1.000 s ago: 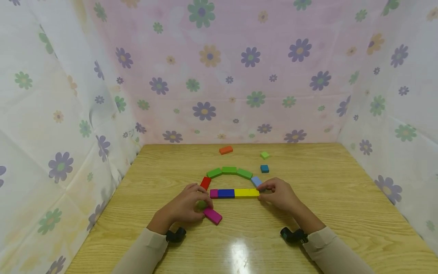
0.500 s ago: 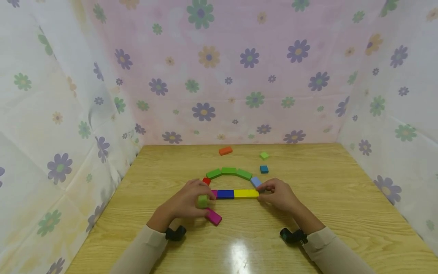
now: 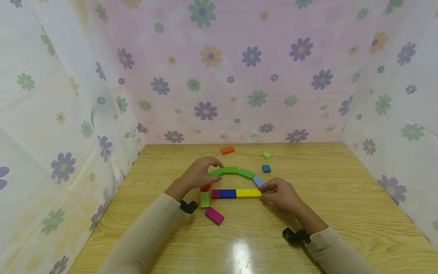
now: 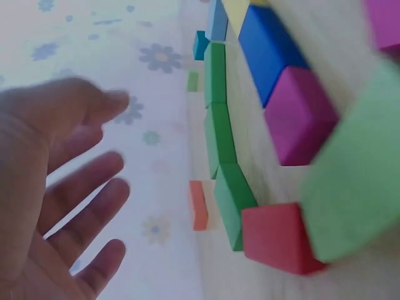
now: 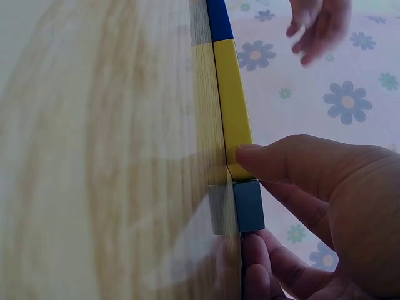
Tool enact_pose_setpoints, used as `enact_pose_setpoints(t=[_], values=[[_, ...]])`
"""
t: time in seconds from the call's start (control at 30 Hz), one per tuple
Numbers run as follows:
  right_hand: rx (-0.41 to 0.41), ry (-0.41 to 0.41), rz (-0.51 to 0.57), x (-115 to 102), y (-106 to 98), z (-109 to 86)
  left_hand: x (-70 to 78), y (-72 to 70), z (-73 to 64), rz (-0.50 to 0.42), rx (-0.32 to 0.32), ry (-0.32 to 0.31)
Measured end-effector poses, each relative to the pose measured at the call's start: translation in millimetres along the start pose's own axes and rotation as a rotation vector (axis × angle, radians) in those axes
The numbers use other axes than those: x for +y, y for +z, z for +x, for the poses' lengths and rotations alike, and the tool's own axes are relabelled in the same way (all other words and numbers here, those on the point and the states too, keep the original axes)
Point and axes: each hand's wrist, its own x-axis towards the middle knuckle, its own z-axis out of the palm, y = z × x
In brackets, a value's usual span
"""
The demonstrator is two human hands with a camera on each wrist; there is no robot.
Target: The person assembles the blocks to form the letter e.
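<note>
Two hands work the flat block figure on the table [image 3: 308, 198]. Right hand [image 3: 282, 194] pinches the yellow block [image 3: 248, 193] end; left hand [image 3: 200, 175] hovers, fingers spread, empty, over the green arc [image 3: 232, 171]. Blocks look light, rigid, smooth: grip by the long edges

text: none readable | blocks [image 3: 236, 193]: plain colours, unmarked | cloth walls [image 3: 219, 76]: flower print only

Both arms wear long beige sleeves [image 3: 147, 232] reaching the wrists. A small black camera unit [image 3: 189, 206] is strapped at each wrist.
</note>
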Motion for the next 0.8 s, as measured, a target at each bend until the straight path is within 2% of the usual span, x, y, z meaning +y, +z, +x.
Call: enact_pose_setpoints(t=[0.2,0.33,0.47,0.57,0.67,0.8], values=[[-0.002,-0.002,0.006,2,-3,0.2,-5.7,1.8,46.2,-0.002,-0.012,-0.145],[0.003,-0.002,0.008,2,-3,0.4,-18.4,7.8,67.4,0.012,-0.027,-0.222],[0.006,0.006,0.02,0,-3,0.3,-35.8,17.4,76.8,0.029,-0.038,-0.299],[0.006,0.02,0.027,-1,-1,0.1,-47.2,24.2,79.6,0.049,-0.045,-0.331],[0.006,0.031,0.029,0,0,-0.6,-53.4,29.9,82.5,0.098,-0.074,-0.308],[0.012,0.029,0.038,1,0,-1.1,-54.7,33.3,86.6,0.101,-0.109,-0.288]])
